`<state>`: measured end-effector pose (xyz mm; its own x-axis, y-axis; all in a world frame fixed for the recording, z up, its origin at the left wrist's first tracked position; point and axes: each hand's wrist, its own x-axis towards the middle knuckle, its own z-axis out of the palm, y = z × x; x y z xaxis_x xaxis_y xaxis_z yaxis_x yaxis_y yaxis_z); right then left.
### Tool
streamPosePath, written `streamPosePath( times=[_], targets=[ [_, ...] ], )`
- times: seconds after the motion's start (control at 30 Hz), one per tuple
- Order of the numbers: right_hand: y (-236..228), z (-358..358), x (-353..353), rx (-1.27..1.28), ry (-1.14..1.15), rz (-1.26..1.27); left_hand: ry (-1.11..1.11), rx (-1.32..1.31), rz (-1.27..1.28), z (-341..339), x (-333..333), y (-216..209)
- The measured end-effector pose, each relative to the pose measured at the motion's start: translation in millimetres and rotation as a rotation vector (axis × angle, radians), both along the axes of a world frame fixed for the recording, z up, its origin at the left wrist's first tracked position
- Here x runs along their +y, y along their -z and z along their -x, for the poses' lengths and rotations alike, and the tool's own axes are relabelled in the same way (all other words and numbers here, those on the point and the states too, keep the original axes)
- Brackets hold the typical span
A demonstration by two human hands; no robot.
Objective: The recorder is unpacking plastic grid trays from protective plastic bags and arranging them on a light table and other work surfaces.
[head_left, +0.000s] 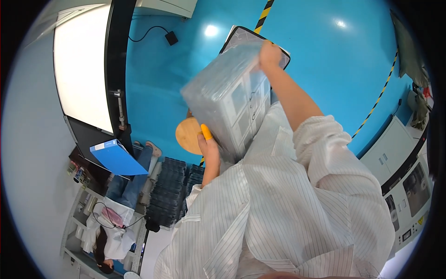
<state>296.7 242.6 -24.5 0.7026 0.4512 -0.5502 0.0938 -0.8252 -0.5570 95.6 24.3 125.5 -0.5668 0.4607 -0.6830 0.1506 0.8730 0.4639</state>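
I hold a large box-shaped block wrapped in clear plastic (218, 88) tilted in front of my body, with pale grey and white panels on its near side. My right hand (271, 56) is closed on its far upper corner. Lower down, my left hand (209, 149) grips the left side, its thumb in a yellow finger cot (206, 132); its other fingers are hidden. Beyond the block shows a grey black-edged surface (241, 35), partly covered by it. A round wooden stool seat (188, 135) is just left of my left hand.
At left stands a bright white light panel (81, 69) in a black frame, a blue binder (118, 158) beside it. Another person (123, 200) sits at the lower left near dark stacked items (167, 190). Cabinets (388, 149) line the right. Striped tape (264, 18) marks the blue floor.
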Motion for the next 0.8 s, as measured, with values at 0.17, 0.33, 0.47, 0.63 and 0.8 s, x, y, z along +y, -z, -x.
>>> streamPosePath(
  times=[0.17,0.33,0.47,0.63,0.8],
  targets=[
    [6.5,23.0,11.5,0.077,-0.038,0.001,0.007,0.044,-0.088,21.2,8.2,19.8],
    [45.1,9.9,14.2,0.089,-0.119,0.069,0.206,0.083,-0.062,16.8,35.4,26.3],
    [71.0,-10.4,14.3,0.084,0.078,0.100,0.559,0.334,-0.139,4.4,45.9,33.2],
    [41.5,-15.7,23.6,0.044,0.038,0.121,0.527,0.289,-0.138,-33.5,61.4,9.8],
    [-59.1,-19.6,24.7,0.610,-0.022,-0.331,0.463,0.144,-0.195,-90.7,72.9,-9.2]
  ],
)
